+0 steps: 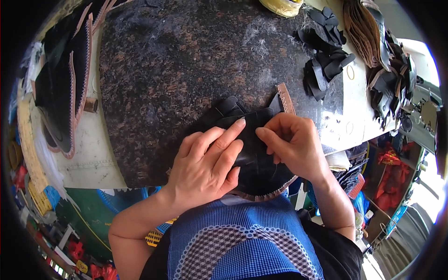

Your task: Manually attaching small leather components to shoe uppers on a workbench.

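A black leather piece (259,175) lies at the near edge of the board, its curved brown rim stitched in zigzag and hanging toward my apron. My left hand (203,161) rests on it, fingers stretched out and the index fingertip on a folded seam. Close by on the right, my right hand (296,144) is closed in a pinch over the same leather; what sits between thumb and finger is hidden. Smaller black leather flaps (227,108) stick out beyond my left fingertips. Past my right hand, a brown zigzag-stitched edge (285,98) points away from me.
The dark speckled board (158,93) covers most of the white table. Stitched black pieces (58,93) stand at the left beside a small brown cylinder (91,105). Loose black cut-outs (322,70) and brown-edged stacks (361,35) lie at the right; a yellow container (282,7) is at the far edge.
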`<state>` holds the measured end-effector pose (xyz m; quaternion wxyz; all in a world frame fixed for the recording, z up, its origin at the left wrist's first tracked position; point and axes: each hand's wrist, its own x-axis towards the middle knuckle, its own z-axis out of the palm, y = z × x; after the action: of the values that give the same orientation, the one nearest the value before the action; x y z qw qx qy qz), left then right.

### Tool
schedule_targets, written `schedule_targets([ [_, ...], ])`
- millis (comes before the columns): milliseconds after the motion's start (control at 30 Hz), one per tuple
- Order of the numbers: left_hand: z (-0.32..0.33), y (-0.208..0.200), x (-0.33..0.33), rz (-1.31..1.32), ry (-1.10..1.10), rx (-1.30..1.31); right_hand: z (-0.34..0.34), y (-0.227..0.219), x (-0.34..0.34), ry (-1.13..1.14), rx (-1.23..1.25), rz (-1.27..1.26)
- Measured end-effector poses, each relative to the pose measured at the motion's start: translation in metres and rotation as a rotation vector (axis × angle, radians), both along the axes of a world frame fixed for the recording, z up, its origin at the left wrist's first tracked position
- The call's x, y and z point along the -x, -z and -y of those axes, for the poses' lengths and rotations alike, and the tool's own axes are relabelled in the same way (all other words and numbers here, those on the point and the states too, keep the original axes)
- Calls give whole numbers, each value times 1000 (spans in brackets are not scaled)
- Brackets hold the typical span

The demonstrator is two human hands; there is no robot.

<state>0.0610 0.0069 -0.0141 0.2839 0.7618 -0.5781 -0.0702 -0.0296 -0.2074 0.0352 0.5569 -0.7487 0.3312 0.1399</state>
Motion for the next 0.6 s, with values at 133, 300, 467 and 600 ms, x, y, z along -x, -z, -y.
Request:
schedule_targets([
  [133, 0, -1, 4, 52, -5, 3, -6, 5, 4, 19, 36, 28],
  [300, 2, -4, 7, 172, 7, -99, -3, 11, 9, -156, 327, 183],
  [467, 0, -1, 1, 186, -12, -124, 44, 9, 55, 113, 471, 266],
  [600, 5, -10, 0, 100, 9, -85, 34, 5, 129, 225, 122, 183],
])
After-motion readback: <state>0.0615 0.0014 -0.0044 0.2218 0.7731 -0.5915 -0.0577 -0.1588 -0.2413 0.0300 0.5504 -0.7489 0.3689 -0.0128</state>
